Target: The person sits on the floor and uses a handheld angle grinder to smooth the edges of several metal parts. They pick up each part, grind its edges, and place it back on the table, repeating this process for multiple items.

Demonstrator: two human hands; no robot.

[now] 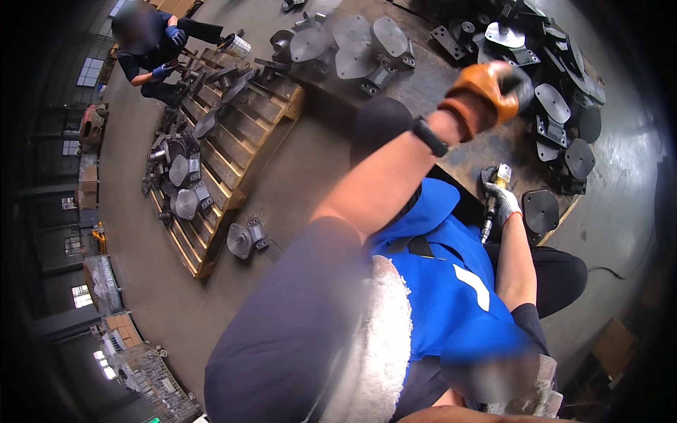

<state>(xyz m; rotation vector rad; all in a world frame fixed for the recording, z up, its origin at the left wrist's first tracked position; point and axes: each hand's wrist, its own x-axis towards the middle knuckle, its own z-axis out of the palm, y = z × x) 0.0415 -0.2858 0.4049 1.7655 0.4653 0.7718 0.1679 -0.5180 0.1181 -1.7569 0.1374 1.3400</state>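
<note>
1) While the white-gloved right hand (506, 203) is wrapped around a handheld power tool (491, 206) at the near edge of the table (497, 149), the orange-gloved left hand (490, 92) (blurred) hangs above, fingers curled; whether it grips anything, I cannot tell
2) Just right of the tool lies a dark plate (541, 211); metal parts (552, 103) crowd the far side
3) Leftward, a wooden pallet (248, 171) bears similar pieces (186, 204), near a blue-gloved co-worker (137, 65)

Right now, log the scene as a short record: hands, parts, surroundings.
left hand: orange-gloved, raised over work surface; blurred, grip unclear
right hand: white-gloved, gripping handheld tool
work surface: bears many metal parts
pallet: wooden, loaded with similar parts
floor: loose part beside pallet
co-worker: blue-gloved, near pallet
</note>
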